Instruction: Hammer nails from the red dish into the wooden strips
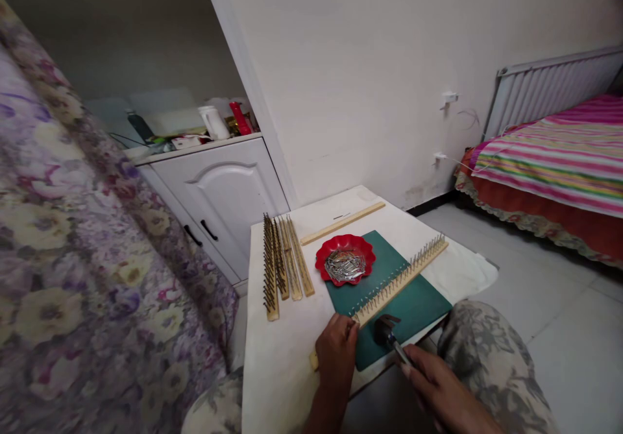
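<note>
One bowl [353, 244] had four strips [292, 272] at nine o'clock, one strip [343, 223] at twelve, one strip [399, 285] at four, one hammer [388, 334] at five.

The white-topped table [280, 372] holds four nail-studded strips [291, 272] at left, a bare stick [343, 223] at the back, a green mat [423, 304] (one nailed strip [398, 286] slants across it) and a red bowl [369, 259] overlapping the mat's edge.

A near-left stretch of the white-covered table [275, 372] leaves a hand room to pass; 4 wooden strips [292, 275], a red bowl [346, 262] and a nail-studded bar [403, 283] obstruct beyond.
</note>
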Available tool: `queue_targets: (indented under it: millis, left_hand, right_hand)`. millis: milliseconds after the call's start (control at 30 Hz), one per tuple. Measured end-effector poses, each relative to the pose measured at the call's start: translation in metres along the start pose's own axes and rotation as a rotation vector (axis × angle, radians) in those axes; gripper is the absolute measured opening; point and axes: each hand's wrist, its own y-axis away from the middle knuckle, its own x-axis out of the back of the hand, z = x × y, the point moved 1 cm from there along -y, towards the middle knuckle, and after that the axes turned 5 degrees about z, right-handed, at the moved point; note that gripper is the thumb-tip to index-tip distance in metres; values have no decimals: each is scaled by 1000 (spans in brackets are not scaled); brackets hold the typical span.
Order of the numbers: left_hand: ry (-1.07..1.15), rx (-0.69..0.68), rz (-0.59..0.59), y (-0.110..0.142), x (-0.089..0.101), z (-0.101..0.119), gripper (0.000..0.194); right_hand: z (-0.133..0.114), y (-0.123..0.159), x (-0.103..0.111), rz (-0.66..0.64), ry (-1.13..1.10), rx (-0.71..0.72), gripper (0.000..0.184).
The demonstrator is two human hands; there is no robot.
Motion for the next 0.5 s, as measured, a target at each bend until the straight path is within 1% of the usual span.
queue_targets:
  millis: [67, 167, 233, 333, 400, 500]
  left_hand:
    - [-1, -3, 11, 1, -1, 0, 18]
    - [-16, -3, 18, 1, -1, 0, 19]
    - [-33, -3, 20, 1, -1, 1, 19]
    - [-65, -6, 29, 2, -1, 2, 17]
    - [-82, -3, 29, 2, -1, 1, 17]
    - [-82, 6, 23, 2, -2, 0, 17]
  right_hand:
    - [-8, 0, 1, 11, 30, 24, 30]
    - [-23, -3, 2, 33, 71, 106, 26]
    - [-33, -6, 0, 8, 80, 137, 23]
    - [-45, -12, -5, -38, 81, 142, 22]
    - [-49, -16, -9, -39, 108, 157, 22]
    - [-48, -20, -12, -4, 198, 203, 22]
